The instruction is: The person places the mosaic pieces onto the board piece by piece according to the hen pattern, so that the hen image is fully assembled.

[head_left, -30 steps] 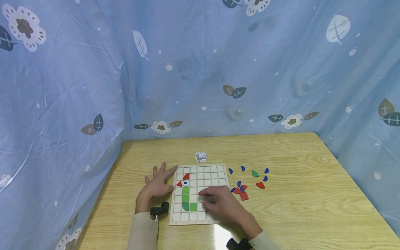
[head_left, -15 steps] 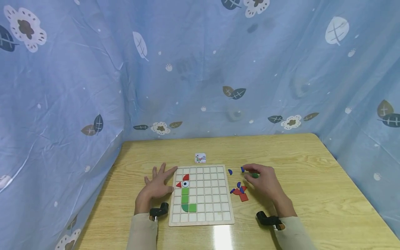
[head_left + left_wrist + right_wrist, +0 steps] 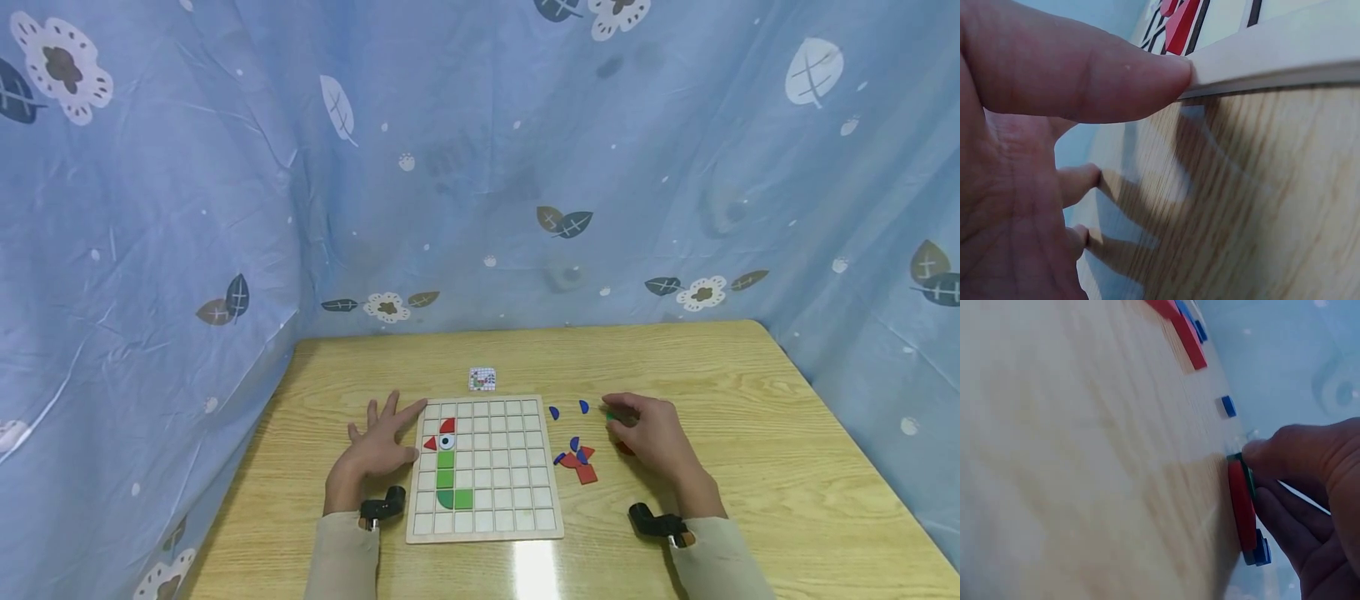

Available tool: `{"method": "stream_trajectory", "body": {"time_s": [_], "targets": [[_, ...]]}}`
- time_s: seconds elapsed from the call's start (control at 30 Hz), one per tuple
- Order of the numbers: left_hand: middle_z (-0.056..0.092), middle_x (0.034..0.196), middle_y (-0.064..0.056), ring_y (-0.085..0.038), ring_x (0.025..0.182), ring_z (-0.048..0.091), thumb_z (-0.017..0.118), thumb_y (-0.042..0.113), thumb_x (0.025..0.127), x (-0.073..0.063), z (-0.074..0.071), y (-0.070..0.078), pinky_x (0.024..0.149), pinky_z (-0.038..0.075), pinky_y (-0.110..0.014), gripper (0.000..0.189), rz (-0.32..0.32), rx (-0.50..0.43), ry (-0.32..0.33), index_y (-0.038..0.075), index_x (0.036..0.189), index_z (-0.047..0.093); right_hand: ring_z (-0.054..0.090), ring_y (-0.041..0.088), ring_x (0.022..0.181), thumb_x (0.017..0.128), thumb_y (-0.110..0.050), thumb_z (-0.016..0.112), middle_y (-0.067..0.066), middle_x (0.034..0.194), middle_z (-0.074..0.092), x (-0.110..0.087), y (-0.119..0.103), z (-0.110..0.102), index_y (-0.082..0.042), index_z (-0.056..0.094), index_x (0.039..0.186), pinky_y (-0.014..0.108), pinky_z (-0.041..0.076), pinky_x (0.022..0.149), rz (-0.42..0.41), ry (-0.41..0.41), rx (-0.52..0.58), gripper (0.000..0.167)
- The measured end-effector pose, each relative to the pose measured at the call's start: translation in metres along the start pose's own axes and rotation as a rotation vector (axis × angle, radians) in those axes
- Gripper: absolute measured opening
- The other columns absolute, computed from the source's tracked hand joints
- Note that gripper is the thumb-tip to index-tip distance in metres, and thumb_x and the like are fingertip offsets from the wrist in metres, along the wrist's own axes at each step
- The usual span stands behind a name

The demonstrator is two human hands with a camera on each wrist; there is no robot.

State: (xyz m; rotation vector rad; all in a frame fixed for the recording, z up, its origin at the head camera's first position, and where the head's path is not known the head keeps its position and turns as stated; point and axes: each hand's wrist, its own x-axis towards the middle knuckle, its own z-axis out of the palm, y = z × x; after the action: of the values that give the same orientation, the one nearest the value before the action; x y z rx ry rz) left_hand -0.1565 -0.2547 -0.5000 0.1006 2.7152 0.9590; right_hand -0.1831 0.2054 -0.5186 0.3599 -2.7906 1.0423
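Note:
A pale square grid board (image 3: 507, 525) lies on the table, bearing red, green and eye-marked pieces in its left columns. My left hand (image 3: 377, 446) is spread along the board's left side, its thumb against the edge, as the left wrist view also shows. To the right, the thumb and fingers of my right hand (image 3: 651, 437) pinch a green quarter-circle piece (image 3: 1249, 478), low over the table. Close beside it lies a red piece (image 3: 1242, 506), partly covered by the hand in the head view.
Between board and right hand lie blue half-circle pieces (image 3: 584, 407) and a cluster with a red square (image 3: 587, 474). A small printed pattern card (image 3: 482, 379) lies behind the board. A blue patterned curtain (image 3: 450, 208) hangs around the wooden table (image 3: 787, 483).
My right hand has moved from over the board to the loose pieces on the right and closed its fingers at the green piece. My left hand has stayed in place.

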Motion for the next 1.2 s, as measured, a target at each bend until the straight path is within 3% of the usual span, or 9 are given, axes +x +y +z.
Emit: {"method": "stream_trajectory", "body": {"time_s": [0.2,0.47,0.67,0.8,0.97,1.2], "targets": [[0.005,0.183,-0.025,-0.061,0.165,-0.013,0.076,0.007,0.088,0.000,-0.001,0.001,0.117,-0.014,-0.091,0.088,0.004,0.001,0.001,0.025,0.169,0.046,0.080,0.031,0.106,0.092,-0.004,0.083,0.017,0.122,0.082,-0.011,-0.005,0.004,-0.004,0.079,0.130,0.049,0.065,0.090,0.045,0.048,-0.009,0.038],[0.004,0.184,-0.024,-0.059,0.165,-0.014,0.075,0.008,0.089,-0.001,-0.002,0.001,0.117,-0.015,-0.089,0.087,-0.005,0.008,-0.008,0.025,0.169,0.045,0.083,0.031,0.104,0.094,0.001,0.080,0.016,0.118,0.083,-0.026,-0.023,0.013,0.000,0.078,0.128,0.043,0.067,0.088,0.069,0.065,0.090,0.035],[0.004,0.184,-0.024,-0.059,0.165,-0.015,0.075,0.008,0.089,0.001,-0.001,0.000,0.118,-0.015,-0.089,0.087,-0.001,-0.006,-0.006,0.025,0.169,0.046,0.081,0.034,0.111,0.091,0.003,0.081,0.016,0.122,0.082,-0.021,-0.022,0.013,-0.002,0.079,0.129,0.049,0.066,0.091,0.006,0.042,0.047,0.038],[0.003,0.184,-0.023,-0.058,0.165,-0.016,0.075,0.010,0.091,0.002,0.000,-0.001,0.118,-0.016,-0.088,0.086,0.000,-0.007,-0.010,0.026,0.170,0.044,0.079,0.035,0.117,0.090,0.004,0.082,0.014,0.124,0.082,-0.014,-0.019,0.012,-0.004,0.079,0.129,0.051,0.064,0.096,-0.046,-0.040,0.056,0.040],[0.002,0.184,-0.023,-0.058,0.165,-0.016,0.075,0.010,0.091,0.003,0.001,-0.003,0.118,-0.016,-0.089,0.087,0.003,0.000,-0.012,0.026,0.170,0.044,0.080,0.031,0.113,0.091,0.006,0.081,0.008,0.119,0.083,-0.011,-0.017,0.011,-0.005,0.081,0.125,0.045,0.066,0.094,-0.082,-0.127,0.113,0.036],[0.003,0.184,-0.023,-0.057,0.166,-0.015,0.076,0.011,0.090,0.002,0.001,-0.003,0.118,-0.016,-0.088,0.086,-0.002,0.002,-0.008,0.027,0.169,0.045,0.082,0.024,0.101,0.091,0.004,0.083,0.006,0.114,0.084,-0.017,-0.017,0.010,-0.007,0.083,0.118,0.035,0.068,0.084,-0.126,-0.102,0.059,0.030]]}}
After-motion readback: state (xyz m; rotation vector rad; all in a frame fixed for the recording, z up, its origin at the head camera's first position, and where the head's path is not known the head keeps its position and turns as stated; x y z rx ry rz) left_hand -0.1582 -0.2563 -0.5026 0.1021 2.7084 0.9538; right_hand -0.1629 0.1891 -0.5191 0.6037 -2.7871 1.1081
